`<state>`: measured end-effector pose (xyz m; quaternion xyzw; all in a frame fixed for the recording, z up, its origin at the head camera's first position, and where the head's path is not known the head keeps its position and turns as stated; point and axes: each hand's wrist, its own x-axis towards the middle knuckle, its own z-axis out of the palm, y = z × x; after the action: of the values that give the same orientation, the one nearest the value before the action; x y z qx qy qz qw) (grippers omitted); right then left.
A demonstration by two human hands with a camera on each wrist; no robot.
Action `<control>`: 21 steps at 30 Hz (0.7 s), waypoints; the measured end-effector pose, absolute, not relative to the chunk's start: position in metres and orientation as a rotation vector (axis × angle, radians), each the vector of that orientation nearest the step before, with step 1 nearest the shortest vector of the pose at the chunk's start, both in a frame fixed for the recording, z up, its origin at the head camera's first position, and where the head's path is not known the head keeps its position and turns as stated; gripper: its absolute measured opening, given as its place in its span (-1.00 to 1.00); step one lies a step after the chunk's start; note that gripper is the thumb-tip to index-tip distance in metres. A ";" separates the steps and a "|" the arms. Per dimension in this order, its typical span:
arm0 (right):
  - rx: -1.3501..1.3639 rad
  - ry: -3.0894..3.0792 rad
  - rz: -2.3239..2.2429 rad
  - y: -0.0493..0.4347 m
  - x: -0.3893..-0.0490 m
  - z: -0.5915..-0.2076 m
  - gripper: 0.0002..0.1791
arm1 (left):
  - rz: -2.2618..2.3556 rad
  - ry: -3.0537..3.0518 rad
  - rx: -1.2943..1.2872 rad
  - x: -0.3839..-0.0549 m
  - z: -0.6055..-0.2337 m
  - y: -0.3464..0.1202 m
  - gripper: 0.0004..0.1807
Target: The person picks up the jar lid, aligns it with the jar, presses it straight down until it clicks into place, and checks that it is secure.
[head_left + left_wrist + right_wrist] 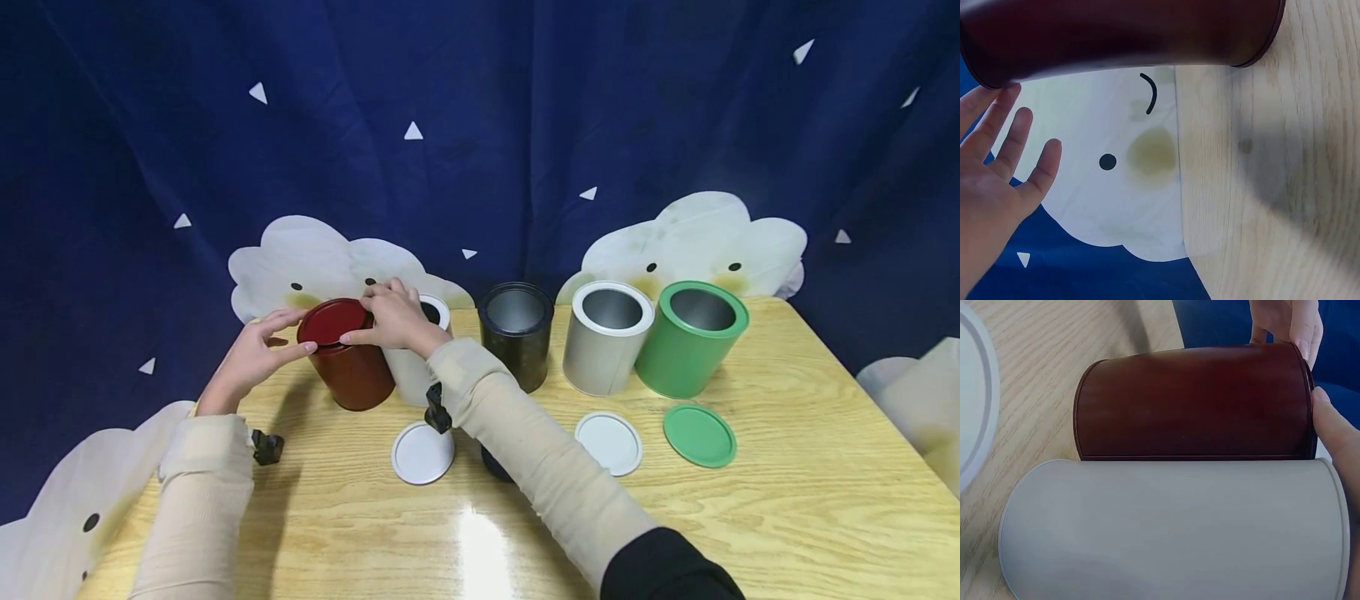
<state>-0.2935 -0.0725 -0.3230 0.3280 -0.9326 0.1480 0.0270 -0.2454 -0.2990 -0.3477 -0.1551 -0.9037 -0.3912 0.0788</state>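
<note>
A dark red can (pixel 352 379) stands at the left with a red lid (pixel 335 322) on its top. My left hand (pixel 255 354) holds the lid's left edge, thumb at the near side and fingers farther back. In the left wrist view its fingers (pixel 1007 134) are spread, some tips touching the rim. My right hand (pixel 397 321) reaches across to the lid's right side. Its thumb rests on the near edge, seen also as a thumb (pixel 1332 422) in the right wrist view; its other fingers are at the far edge. A white can (pixel 1172 525) stands against the red one.
To the right stand an open black can (pixel 517 354), an open white can (pixel 600 358) and an open green can (pixel 678 358). In front lie a white lid (pixel 423 453), another white lid (pixel 609 443), a green lid (pixel 700 435) and a partly hidden black lid (pixel 495 467).
</note>
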 end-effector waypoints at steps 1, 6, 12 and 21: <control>1.012 -2.884 0.454 -0.072 -0.293 -0.323 -0.27 | -1.159 -2.707 -0.467 -0.245 -0.347 -0.299 -0.44; 1.006 -2.887 0.440 -0.072 -0.294 -0.323 -0.27 | -1.143 -2.689 -0.477 -0.245 -0.348 -0.297 -0.44; 0.993 -2.891 0.412 -0.072 -0.292 -0.323 -0.30 | -1.173 -2.685 -0.472 -0.246 -0.349 -0.296 -0.43; 0.974 -2.874 0.445 -0.072 -0.291 -0.323 -0.30 | -1.216 -2.669 -0.406 -0.243 -0.346 -0.292 -0.43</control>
<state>-0.2912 -0.0723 -0.3232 0.3174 -0.9364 0.1449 0.0371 -0.2427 -0.2925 -0.3456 -0.1366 -0.8978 -0.4089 0.0901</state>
